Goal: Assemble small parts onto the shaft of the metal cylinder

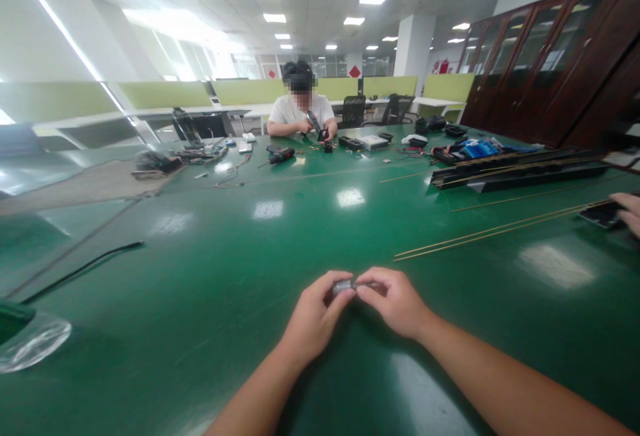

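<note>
Table with a glossy green top, spanning most of the view before me. Dark wooden cabinet, glass-fronted in part, along the wall at right. Person in a white top, seated across from me and bent over a tool held in the hands. Black bars, stacked on the right side of the table, with slender golden rods lying over them. Pair of golden rods, nearly parallel, lying nearer to me. Black cable, stretched across the left side. Power drill, lying on its side near the seated person. My left hand and my right hand, fingers bent, meeting near the table's front. Another person's hand, at the right edge, touching a flat black object. Grey cylinder, pinched between my left thumb and fingers. Thin dark piece, gripped by my right thumb and fingertips, its tip at the cylinder's right end; whether it enters, I cannot tell.
</note>
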`<act>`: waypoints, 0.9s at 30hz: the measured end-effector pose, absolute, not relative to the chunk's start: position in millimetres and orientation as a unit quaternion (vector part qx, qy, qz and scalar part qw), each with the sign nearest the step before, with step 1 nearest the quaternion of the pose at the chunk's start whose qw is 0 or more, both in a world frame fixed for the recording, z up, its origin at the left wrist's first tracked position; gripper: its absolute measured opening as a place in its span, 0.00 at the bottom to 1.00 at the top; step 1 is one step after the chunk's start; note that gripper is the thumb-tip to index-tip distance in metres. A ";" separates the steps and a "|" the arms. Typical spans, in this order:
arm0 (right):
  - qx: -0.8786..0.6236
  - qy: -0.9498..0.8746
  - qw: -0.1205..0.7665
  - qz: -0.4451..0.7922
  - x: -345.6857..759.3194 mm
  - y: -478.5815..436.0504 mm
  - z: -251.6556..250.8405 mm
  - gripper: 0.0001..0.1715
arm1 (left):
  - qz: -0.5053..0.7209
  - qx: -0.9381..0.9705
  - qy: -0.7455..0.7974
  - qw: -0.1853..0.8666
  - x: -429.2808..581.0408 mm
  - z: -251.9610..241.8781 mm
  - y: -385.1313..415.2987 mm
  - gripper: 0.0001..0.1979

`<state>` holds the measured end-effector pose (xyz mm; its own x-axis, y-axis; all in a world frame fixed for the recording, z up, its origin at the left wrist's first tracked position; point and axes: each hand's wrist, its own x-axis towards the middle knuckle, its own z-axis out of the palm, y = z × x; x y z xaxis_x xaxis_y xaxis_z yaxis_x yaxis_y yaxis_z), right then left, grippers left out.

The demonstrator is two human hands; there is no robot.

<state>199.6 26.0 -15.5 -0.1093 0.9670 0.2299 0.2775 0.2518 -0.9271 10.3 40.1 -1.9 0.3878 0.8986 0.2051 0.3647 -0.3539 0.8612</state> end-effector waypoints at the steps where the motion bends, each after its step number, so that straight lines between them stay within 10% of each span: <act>1: -0.484 -0.641 0.460 0.378 199.9 26.5 -16.0 0.07 | 0.355 0.743 0.427 0.374 9.9 -2.4 40.5 0.12; 27: -0.501 -0.642 0.461 0.353 202.3 27.7 -15.9 0.07 | 0.352 0.731 0.452 0.371 8.9 -4.6 42.6 0.15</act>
